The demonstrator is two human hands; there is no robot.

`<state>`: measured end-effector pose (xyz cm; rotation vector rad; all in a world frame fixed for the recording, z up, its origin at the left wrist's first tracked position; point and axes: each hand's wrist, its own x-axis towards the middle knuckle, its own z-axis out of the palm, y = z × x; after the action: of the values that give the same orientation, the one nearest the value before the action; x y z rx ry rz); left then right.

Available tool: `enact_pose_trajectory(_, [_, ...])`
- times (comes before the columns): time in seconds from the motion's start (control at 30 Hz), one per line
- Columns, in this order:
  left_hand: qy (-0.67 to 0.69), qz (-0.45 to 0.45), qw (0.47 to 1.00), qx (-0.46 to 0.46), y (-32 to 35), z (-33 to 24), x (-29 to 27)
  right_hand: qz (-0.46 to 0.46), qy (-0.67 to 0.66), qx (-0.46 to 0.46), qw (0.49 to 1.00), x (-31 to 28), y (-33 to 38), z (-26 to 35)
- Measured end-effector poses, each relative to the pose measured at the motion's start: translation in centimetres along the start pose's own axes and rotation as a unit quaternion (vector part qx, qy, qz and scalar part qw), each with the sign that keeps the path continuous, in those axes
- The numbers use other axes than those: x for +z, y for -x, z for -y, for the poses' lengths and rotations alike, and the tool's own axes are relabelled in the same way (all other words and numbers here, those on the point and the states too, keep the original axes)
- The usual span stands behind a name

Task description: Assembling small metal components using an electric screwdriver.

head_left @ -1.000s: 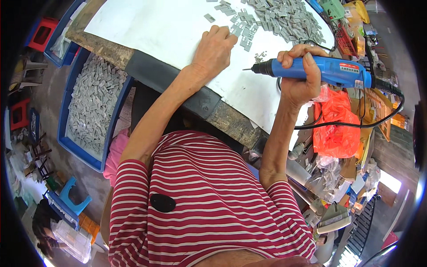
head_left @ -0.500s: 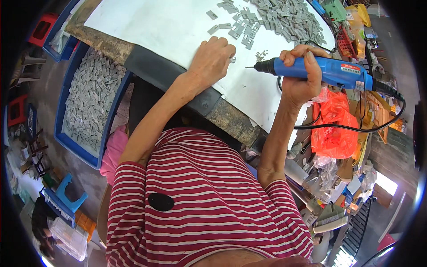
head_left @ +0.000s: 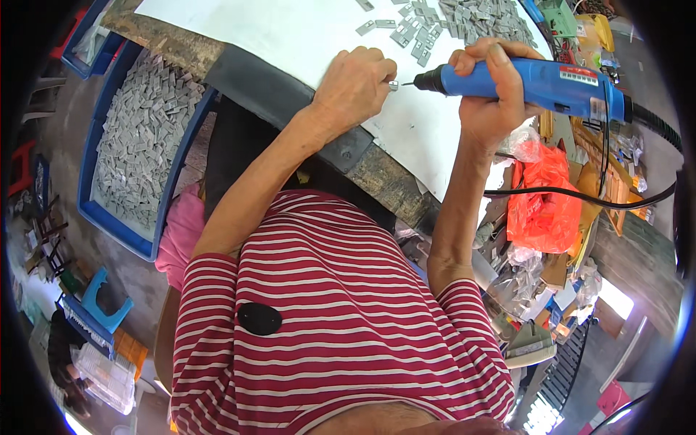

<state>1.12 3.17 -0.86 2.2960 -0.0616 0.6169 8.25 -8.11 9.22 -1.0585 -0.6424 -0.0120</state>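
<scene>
My left hand (head_left: 355, 85) is closed over the white-covered tabletop, pinching a small grey rectangular piece (head_left: 394, 85) whose end sticks out past the fingertips. In my right hand (head_left: 499, 90) is a blue electric screwdriver (head_left: 554, 85) with a black nose, lying almost level and pointing left. Its thin bit (head_left: 408, 84) is close to the grey piece; whether they touch I cannot tell. Beyond both hands lies a pile of similar grey pieces (head_left: 489, 20), with several loose ones (head_left: 417, 29) spread on its near left side.
A blue tray (head_left: 154, 250) full of grey pieces stands at the left, below table height. The tool's black cable (head_left: 565, 193) loops at the right, over a red plastic bag (head_left: 540, 210). A black pad (head_left: 250, 85) covers part of the worn table edge.
The screwdriver's bit and the grey piece in my left hand have come closer together. My left hand has moved slightly right, and the screwdriver has risen a little in view.
</scene>
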Motion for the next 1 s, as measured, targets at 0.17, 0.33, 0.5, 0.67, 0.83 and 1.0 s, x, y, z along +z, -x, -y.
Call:
enact_pose_trajectory(0.17, [-0.001,0.0,1.0,-0.011,0.0,-0.1,0.0,-0.012,0.022,0.009,1.0,0.8,0.2,-0.6])
enact_pose_trajectory(0.33, [0.006,0.004,1.0,-0.024,-0.1,-0.2,-0.1,0.023,0.091,0.001,0.996,0.7,0.4,-0.8])
enact_pose_trajectory(0.5, [0.008,0.002,1.0,-0.028,-0.1,-0.2,0.0,0.024,0.091,0.001,0.996,0.8,0.4,-1.1])
enact_pose_trajectory(0.67, [-0.002,0.001,1.0,-0.031,0.0,-0.2,0.0,0.029,0.096,-0.006,0.995,0.7,0.5,-1.5])
enact_pose_trajectory(0.83, [-0.002,-0.002,1.0,-0.023,0.0,-0.3,0.0,0.011,0.059,-0.015,0.998,1.0,0.5,-1.7])
enact_pose_trajectory(1.0, [0.008,-0.009,1.0,-0.019,-0.1,-0.3,0.1,0.015,0.057,-0.015,0.998,0.9,0.5,-1.7])
